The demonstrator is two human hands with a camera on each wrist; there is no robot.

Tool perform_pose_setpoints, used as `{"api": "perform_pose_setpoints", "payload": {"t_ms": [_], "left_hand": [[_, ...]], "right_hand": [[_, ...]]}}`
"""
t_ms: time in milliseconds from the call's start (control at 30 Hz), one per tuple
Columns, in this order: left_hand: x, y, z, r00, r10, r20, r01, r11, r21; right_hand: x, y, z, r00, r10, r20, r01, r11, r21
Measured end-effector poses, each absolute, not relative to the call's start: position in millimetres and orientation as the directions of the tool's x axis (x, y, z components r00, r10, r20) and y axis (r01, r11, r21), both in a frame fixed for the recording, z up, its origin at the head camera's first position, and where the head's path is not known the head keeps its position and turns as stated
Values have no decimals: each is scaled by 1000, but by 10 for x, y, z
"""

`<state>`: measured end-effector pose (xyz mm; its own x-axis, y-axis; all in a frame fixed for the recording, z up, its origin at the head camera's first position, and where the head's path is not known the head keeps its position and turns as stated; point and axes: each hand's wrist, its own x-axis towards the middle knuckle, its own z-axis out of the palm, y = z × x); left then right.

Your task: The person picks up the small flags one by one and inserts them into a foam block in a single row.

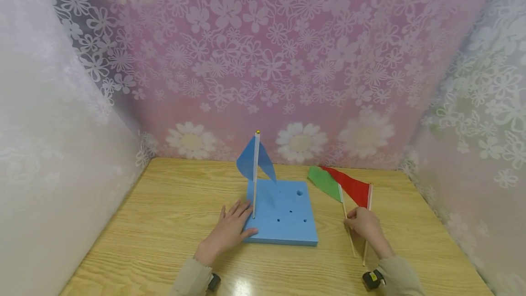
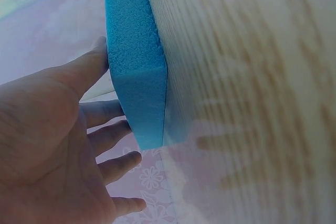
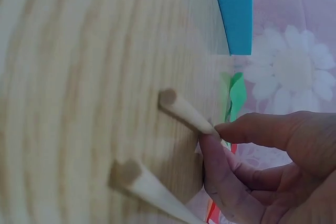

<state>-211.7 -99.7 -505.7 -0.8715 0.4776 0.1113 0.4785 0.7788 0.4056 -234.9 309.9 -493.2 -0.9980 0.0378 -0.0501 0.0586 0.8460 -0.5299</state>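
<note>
A blue flag [image 1: 246, 161] on a thin wooden stick stands upright in a hole near the left edge of a blue foam board [image 1: 283, 232]. My left hand [image 1: 230, 229] rests at that board's left side, fingers spread and straight, thumb on its top; the left wrist view shows the hand [image 2: 47, 124] against the foam edge. To the right, my right hand [image 1: 365, 224] pinches the stick of the green flag [image 1: 326, 182] between thumb and forefinger. Beside it lies the red flag [image 1: 351, 186], its stick passing under the hand. Both stick ends show in the right wrist view.
Several small holes and one larger hole [image 1: 299, 193] mark the board's top. The wooden table [image 1: 164, 223] ends at a pink flowered curtain [image 1: 263, 58] behind, with pale curtains at both sides.
</note>
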Motion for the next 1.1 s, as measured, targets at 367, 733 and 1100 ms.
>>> {"api": "perform_pose_setpoints", "payload": {"t_ms": [367, 733, 1100], "left_hand": [[-2105, -998, -5040, -872, 478, 108, 477, 778, 409], [-2099, -1007, -5035, -871, 480, 106, 475, 765, 436], [-2113, -1010, -5058, -871, 479, 110, 476, 767, 430]], "right_hand": [[-2288, 3077, -4875, -996, 87, -18, 80, 788, -611], [-2259, 3037, -4799, -994, 107, 32, 42, 626, -779], [-2300, 2835, -4676, -982, 128, 136, -50, 517, -855]]}}
